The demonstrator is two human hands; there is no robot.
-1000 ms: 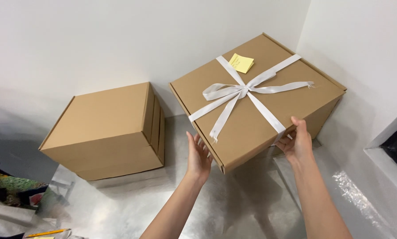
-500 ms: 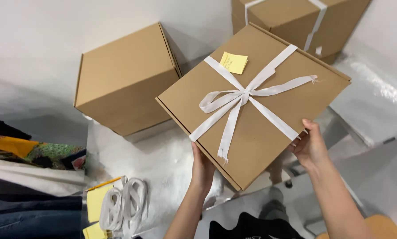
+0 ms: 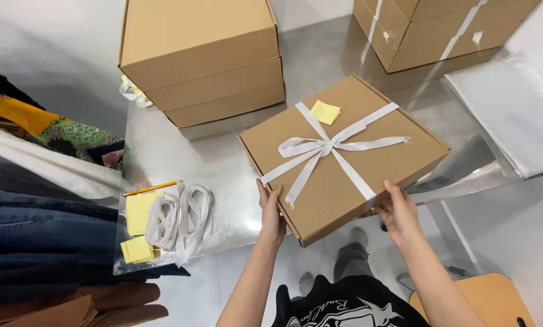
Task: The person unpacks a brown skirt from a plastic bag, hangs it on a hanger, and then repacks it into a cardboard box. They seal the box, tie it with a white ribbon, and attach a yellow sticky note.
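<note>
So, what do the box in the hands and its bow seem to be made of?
Box: apparently brown cardboard, matte, with sharp folded edges. Bow: looks like white fabric ribbon, flat and slightly shiny; possibly satin, but that is uncertain.

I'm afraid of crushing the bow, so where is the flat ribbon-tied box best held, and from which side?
Probably by its side edges, from the near side, as now: the left hand and right hand clasp the two near edges of the ribbon-tied box. It is wide and shallow, and the white bow and yellow note lie on the lid, so side grips spare them.
</note>
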